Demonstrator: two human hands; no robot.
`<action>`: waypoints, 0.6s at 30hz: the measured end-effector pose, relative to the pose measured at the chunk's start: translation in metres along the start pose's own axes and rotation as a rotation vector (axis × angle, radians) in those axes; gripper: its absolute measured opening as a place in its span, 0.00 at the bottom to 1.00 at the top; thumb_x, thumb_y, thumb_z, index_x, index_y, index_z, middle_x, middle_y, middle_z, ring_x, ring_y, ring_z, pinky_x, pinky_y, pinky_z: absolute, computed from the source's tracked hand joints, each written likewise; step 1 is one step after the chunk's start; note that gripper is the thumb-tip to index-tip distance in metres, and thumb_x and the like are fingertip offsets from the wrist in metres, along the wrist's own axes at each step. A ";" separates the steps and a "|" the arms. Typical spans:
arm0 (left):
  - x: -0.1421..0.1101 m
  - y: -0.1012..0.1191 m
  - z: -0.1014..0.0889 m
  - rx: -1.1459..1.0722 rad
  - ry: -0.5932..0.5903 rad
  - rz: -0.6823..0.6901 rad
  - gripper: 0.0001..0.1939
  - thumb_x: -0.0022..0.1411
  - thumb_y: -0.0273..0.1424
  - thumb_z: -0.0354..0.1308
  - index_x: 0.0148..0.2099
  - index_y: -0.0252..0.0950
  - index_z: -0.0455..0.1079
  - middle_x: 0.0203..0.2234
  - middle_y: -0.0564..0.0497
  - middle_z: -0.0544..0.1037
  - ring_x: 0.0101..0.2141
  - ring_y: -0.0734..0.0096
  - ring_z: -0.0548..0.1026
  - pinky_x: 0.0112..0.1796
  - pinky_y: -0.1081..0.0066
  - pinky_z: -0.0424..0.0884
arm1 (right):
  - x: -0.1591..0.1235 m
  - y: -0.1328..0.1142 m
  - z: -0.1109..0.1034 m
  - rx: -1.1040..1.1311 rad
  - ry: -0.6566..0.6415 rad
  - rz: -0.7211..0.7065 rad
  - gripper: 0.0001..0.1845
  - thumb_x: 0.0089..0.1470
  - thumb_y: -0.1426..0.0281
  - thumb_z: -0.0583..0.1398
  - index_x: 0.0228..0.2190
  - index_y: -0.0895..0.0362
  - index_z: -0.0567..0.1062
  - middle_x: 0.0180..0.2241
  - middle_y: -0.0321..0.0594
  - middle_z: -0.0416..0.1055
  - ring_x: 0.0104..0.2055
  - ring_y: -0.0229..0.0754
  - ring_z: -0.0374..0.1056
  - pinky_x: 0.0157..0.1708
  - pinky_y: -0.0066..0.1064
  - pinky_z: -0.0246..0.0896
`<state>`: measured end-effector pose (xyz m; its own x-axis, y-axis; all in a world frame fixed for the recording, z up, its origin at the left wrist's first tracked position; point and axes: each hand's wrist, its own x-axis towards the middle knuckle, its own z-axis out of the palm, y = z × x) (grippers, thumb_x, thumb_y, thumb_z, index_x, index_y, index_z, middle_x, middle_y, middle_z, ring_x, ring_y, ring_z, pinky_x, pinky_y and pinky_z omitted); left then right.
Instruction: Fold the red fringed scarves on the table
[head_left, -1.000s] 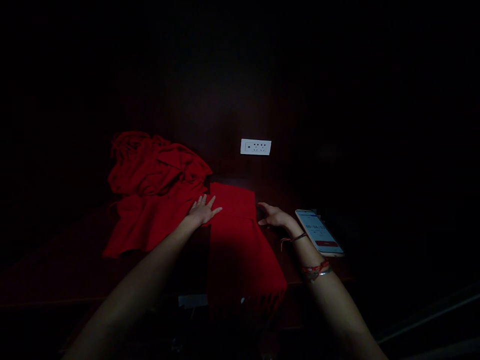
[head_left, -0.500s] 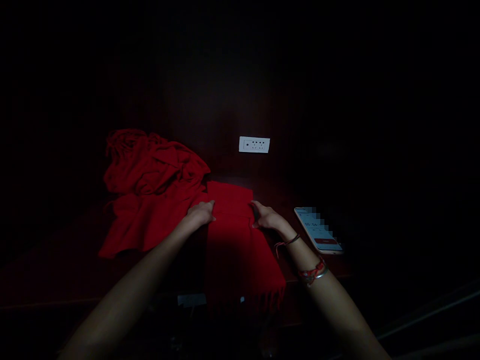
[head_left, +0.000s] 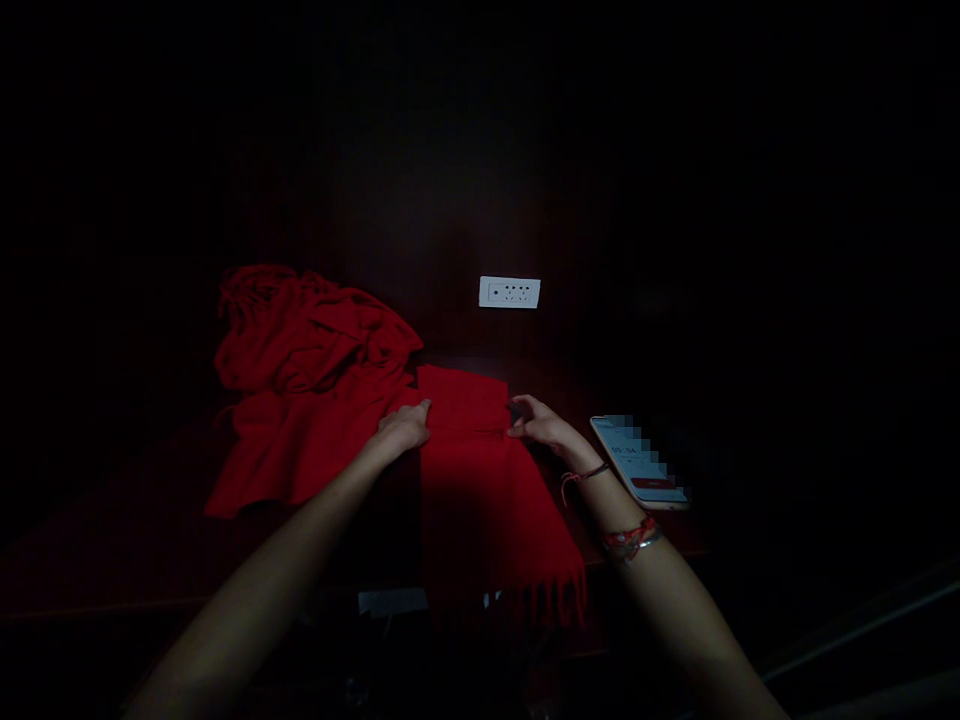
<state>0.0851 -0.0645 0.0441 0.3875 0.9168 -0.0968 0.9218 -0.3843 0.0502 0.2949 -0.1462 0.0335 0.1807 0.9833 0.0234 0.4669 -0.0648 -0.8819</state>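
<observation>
A red scarf (head_left: 480, 490) lies folded over on the dark tabletop, and its fringed end hangs past the front edge. A fold line crosses it between my two hands. My left hand (head_left: 406, 428) grips the scarf's left edge, with the thumb on top and the other fingers mostly hidden. At the right edge, my right hand (head_left: 537, 424) pinches the cloth near the fold, fingers curled. Directly left of my left hand spreads a crumpled heap of red cloth (head_left: 315, 340), with fringe showing at its back.
To the right of my right hand lies a phone (head_left: 637, 465) with its screen lit. A white wall socket (head_left: 509, 292) is on the dark back panel. The dark table's front edge (head_left: 150, 608) runs below my hands. Most of the surroundings are too dark to make out.
My right hand has shifted slightly right, its fingers more curled at the scarf's edge. The scarf's fringed end has swung a little to the right. My left hand stays at the left edge.
</observation>
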 end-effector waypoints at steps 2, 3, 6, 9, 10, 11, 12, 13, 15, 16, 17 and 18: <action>0.000 0.000 0.001 -0.005 0.014 0.003 0.29 0.52 0.32 0.47 0.57 0.38 0.44 0.46 0.44 0.65 0.45 0.61 0.64 0.39 0.68 0.62 | 0.000 -0.001 0.001 0.171 -0.008 0.086 0.26 0.33 0.80 0.56 0.39 0.57 0.60 0.21 0.30 0.62 0.22 0.32 0.60 0.24 0.24 0.56; 0.000 0.000 0.002 -0.008 0.026 0.009 0.30 0.52 0.33 0.47 0.57 0.38 0.44 0.46 0.43 0.65 0.45 0.60 0.64 0.39 0.67 0.62 | 0.000 -0.001 0.002 0.233 -0.024 0.124 0.25 0.34 0.81 0.56 0.39 0.56 0.60 0.21 0.30 0.62 0.22 0.32 0.61 0.24 0.24 0.57; -0.001 0.001 0.001 -0.011 0.045 0.016 0.29 0.52 0.30 0.46 0.57 0.38 0.44 0.45 0.43 0.65 0.44 0.61 0.64 0.39 0.68 0.63 | 0.000 0.000 0.000 0.243 -0.060 0.150 0.28 0.30 0.84 0.54 0.39 0.57 0.60 0.19 0.28 0.61 0.20 0.31 0.60 0.23 0.23 0.56; -0.002 0.001 -0.002 -0.002 0.019 -0.020 0.29 0.51 0.27 0.46 0.56 0.39 0.45 0.46 0.44 0.65 0.44 0.61 0.65 0.38 0.68 0.63 | 0.000 0.002 -0.002 0.047 -0.031 0.084 0.30 0.27 0.88 0.52 0.38 0.58 0.63 0.18 0.27 0.60 0.20 0.30 0.58 0.21 0.21 0.53; -0.002 0.001 -0.002 0.002 0.010 -0.038 0.29 0.51 0.28 0.47 0.56 0.40 0.46 0.46 0.44 0.64 0.44 0.60 0.65 0.37 0.67 0.63 | 0.000 0.002 -0.002 -0.030 -0.024 0.066 0.30 0.26 0.88 0.52 0.37 0.58 0.64 0.19 0.27 0.60 0.20 0.30 0.58 0.20 0.21 0.52; -0.002 0.001 -0.002 0.003 -0.002 -0.050 0.29 0.51 0.29 0.47 0.56 0.40 0.46 0.46 0.43 0.64 0.44 0.59 0.65 0.37 0.67 0.63 | 0.000 0.003 -0.002 -0.098 -0.027 0.051 0.30 0.26 0.88 0.52 0.37 0.58 0.65 0.19 0.28 0.60 0.20 0.30 0.57 0.19 0.20 0.51; -0.001 0.001 -0.002 0.002 -0.013 -0.054 0.29 0.50 0.30 0.48 0.56 0.40 0.46 0.46 0.43 0.64 0.44 0.59 0.65 0.37 0.67 0.64 | 0.000 0.003 -0.002 -0.150 -0.043 0.042 0.30 0.26 0.88 0.53 0.37 0.58 0.66 0.20 0.28 0.60 0.20 0.30 0.57 0.19 0.20 0.50; 0.000 0.000 -0.002 -0.001 -0.022 -0.046 0.29 0.50 0.31 0.48 0.56 0.40 0.47 0.46 0.44 0.64 0.44 0.59 0.65 0.37 0.67 0.64 | 0.000 0.003 -0.003 -0.178 -0.070 0.039 0.30 0.26 0.88 0.53 0.37 0.58 0.66 0.20 0.29 0.60 0.20 0.30 0.56 0.19 0.20 0.50; 0.003 -0.001 0.001 -0.015 -0.019 -0.008 0.29 0.51 0.33 0.48 0.56 0.40 0.47 0.46 0.44 0.64 0.44 0.60 0.64 0.38 0.68 0.63 | 0.000 0.003 -0.004 -0.165 -0.139 0.057 0.30 0.28 0.87 0.55 0.39 0.59 0.65 0.21 0.29 0.60 0.20 0.29 0.56 0.19 0.20 0.51; 0.004 -0.002 0.002 -0.024 -0.004 0.008 0.29 0.51 0.35 0.47 0.56 0.39 0.47 0.47 0.44 0.64 0.45 0.61 0.64 0.39 0.68 0.62 | 0.000 0.004 -0.004 -0.136 -0.164 0.069 0.30 0.30 0.85 0.56 0.41 0.59 0.63 0.21 0.29 0.60 0.20 0.29 0.56 0.20 0.20 0.51; 0.006 -0.003 0.004 -0.033 0.019 0.017 0.29 0.52 0.36 0.47 0.56 0.39 0.47 0.47 0.44 0.64 0.45 0.61 0.63 0.39 0.69 0.62 | 0.001 0.004 -0.005 -0.106 -0.175 0.080 0.29 0.32 0.83 0.57 0.42 0.60 0.62 0.21 0.30 0.60 0.20 0.29 0.56 0.20 0.21 0.52; 0.007 -0.004 0.005 -0.041 0.043 0.015 0.29 0.52 0.37 0.46 0.56 0.38 0.46 0.46 0.44 0.64 0.45 0.62 0.63 0.39 0.69 0.62 | 0.001 0.004 -0.005 -0.082 -0.170 0.082 0.29 0.34 0.81 0.57 0.43 0.60 0.62 0.21 0.30 0.60 0.20 0.29 0.56 0.20 0.21 0.52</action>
<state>0.0841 -0.0574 0.0382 0.3994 0.9152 -0.0531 0.9146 -0.3938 0.0922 0.3012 -0.1462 0.0321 0.0751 0.9883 -0.1327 0.5267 -0.1523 -0.8363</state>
